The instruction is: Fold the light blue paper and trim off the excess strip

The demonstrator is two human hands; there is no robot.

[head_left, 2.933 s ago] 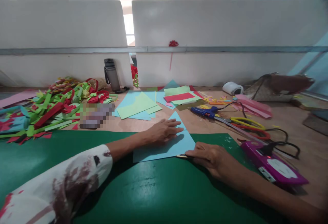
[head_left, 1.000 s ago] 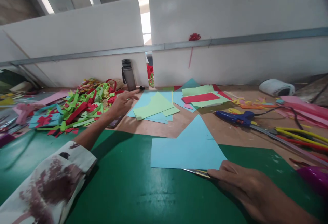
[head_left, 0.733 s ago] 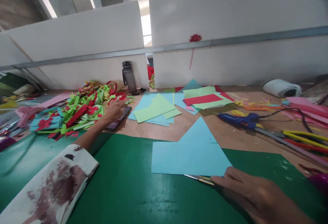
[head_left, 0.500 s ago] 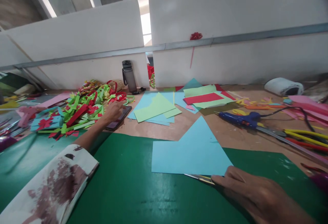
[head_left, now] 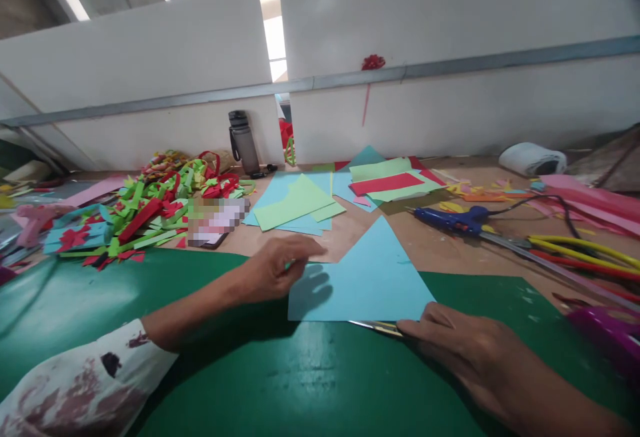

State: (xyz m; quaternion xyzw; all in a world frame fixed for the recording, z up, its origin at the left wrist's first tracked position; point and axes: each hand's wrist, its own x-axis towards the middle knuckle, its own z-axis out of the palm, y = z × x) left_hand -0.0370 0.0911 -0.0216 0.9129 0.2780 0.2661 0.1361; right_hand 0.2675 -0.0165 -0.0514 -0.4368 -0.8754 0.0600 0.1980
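A light blue sheet of paper (head_left: 365,284) with a pointed top lies over the green mat (head_left: 225,384). My right hand (head_left: 465,344) is closed at the paper's lower right corner. It also grips scissors (head_left: 375,326), whose metal blades stick out under the paper's near edge; their handles are hidden in the hand. My left hand (head_left: 280,267) hovers by the paper's left side, fingers loosely bent and apart, holding nothing, and casts a shadow on the sheet. Behind it, left, lies a phone (head_left: 219,220) with its screen lit and blurred.
A pile of green and red paper strips (head_left: 150,210) covers the left. Behind stand a grey bottle (head_left: 243,144) and stacked coloured sheets (head_left: 300,202). On the right lie a blue glue gun (head_left: 447,221), yellow-handled scissors (head_left: 580,247), a purple object (head_left: 607,334) and a white roll (head_left: 534,158).
My left hand has left the phone and come right, towards the blue paper. The phone's screen is now lit. My right hand keeps its hold, and the view has shifted slightly.
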